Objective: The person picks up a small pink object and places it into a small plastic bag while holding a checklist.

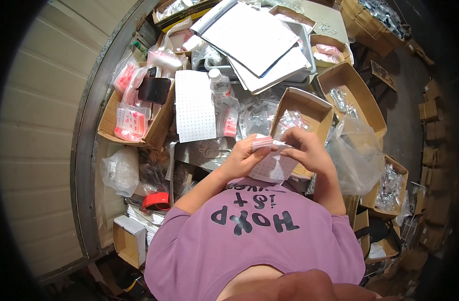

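Note:
My left hand point(243, 158) is closed around a small bundle of pink-and-white zip bags point(262, 142), held in front of my chest. Close beside it, my right hand point(308, 149) has its fingers pinched together at the bundle's right end. What those right fingers grip is too small to make out. Under both hands hangs a white sheet with rows of small printed marks point(270, 169), partly covered by them. Just beyond my right hand stands an open cardboard box point(319, 114) with small clear packets point(293, 119) inside.
A similar printed sheet point(195, 106) lies left of a clear bottle point(219, 83). At the left, a phone point(155, 91) rests on a carton point(159, 125) of pink-printed bags. Papers point(254, 37) are piled at the back. A large clear plastic bag point(357, 158) bulges at the right.

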Action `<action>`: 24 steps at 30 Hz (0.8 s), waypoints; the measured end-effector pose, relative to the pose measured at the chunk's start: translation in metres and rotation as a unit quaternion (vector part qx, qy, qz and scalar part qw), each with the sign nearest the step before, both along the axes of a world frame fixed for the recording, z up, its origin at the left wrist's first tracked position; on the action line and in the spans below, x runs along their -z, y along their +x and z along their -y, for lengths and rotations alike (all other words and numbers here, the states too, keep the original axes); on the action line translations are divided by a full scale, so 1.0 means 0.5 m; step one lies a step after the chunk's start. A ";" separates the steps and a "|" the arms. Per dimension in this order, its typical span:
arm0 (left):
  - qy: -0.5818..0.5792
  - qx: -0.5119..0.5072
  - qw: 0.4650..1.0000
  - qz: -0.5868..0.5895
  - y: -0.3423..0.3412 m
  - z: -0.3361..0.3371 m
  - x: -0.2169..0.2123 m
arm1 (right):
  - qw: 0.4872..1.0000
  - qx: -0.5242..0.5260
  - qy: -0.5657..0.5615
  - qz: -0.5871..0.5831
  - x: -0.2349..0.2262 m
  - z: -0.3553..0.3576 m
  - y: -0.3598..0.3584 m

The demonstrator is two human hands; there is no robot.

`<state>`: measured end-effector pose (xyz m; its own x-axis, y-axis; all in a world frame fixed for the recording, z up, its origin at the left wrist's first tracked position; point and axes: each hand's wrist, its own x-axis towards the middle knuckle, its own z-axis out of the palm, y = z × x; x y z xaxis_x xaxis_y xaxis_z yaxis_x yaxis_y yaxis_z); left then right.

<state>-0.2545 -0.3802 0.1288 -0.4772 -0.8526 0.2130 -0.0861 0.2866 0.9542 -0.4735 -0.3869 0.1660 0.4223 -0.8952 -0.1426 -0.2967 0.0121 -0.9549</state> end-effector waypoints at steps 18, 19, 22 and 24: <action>-0.080 -0.001 0.996 0.048 -0.009 -0.002 -0.021 | 0.989 -0.002 -0.132 -0.065 -0.023 0.003 0.002; -0.071 -0.009 0.996 0.058 -0.010 -0.002 -0.021 | 0.989 -0.001 -0.132 -0.066 -0.019 0.004 0.002; -0.028 -0.020 0.998 0.054 -0.011 0.000 -0.022 | 0.969 -0.014 -0.232 -0.089 -0.014 0.008 0.001; 0.028 -0.028 0.999 0.019 -0.011 -0.003 -0.006 | 0.972 -0.063 -0.210 -0.087 -0.021 0.010 -0.005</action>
<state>-0.2598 -0.3788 0.1319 -0.4346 -0.8886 0.1470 -0.1367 0.2264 0.9644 -0.4759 -0.3918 0.1765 0.5353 -0.8320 0.1455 -0.4275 -0.4155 -0.8029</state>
